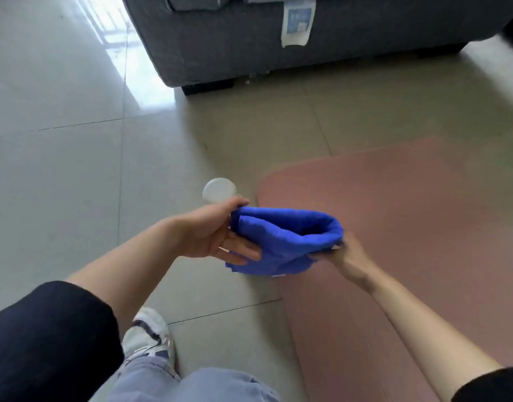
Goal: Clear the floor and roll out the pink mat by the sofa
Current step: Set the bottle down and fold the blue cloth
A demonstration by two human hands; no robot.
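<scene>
Looking nearly done: seeing the pink mat (408,227) already lying flat under and past the right hand (348,256), with the sofa (278,39) well beyond both. Probably just finishing the clearing. Gripping one end of a blue cloth (284,242) in the left hand (214,230), fingers curled, also clutching a clear round container (219,190) just beyond it. Pinching the cloth's other end with the right.

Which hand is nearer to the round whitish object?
Left. The left hand is beside the round whitish object; the right hand is farther, at the other end of the blue cloth, over the pink mat.
</scene>
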